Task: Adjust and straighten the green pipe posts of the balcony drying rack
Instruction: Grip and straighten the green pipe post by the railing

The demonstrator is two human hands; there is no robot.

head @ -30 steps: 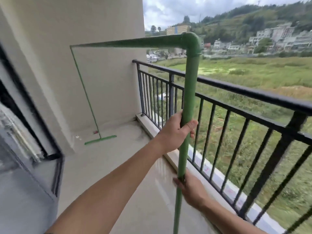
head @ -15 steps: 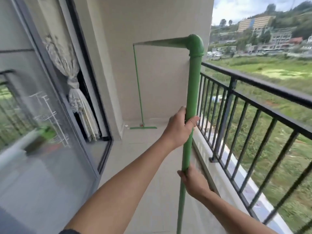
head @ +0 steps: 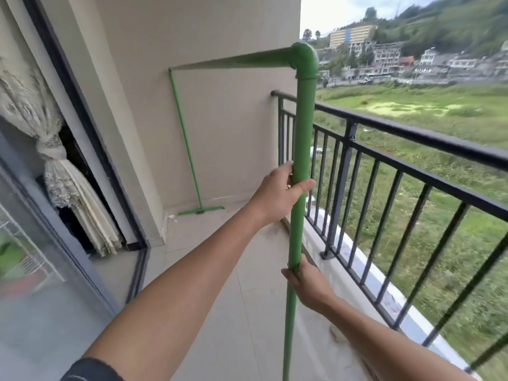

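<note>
Near post [head: 301, 149] is held upright beside the railing [head: 412, 133], left hand [head: 277, 195] wrapped around it high, right hand [head: 308, 284] closed lower; far post [head: 185, 141] looks tilted by the wall.

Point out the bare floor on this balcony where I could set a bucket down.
Free: the tiled floor between the glass door and the near post, and the stretch back to the far post's foot. Crowded: the strip between near post and railing, where both hands, left and right, grip the pipe.
</note>
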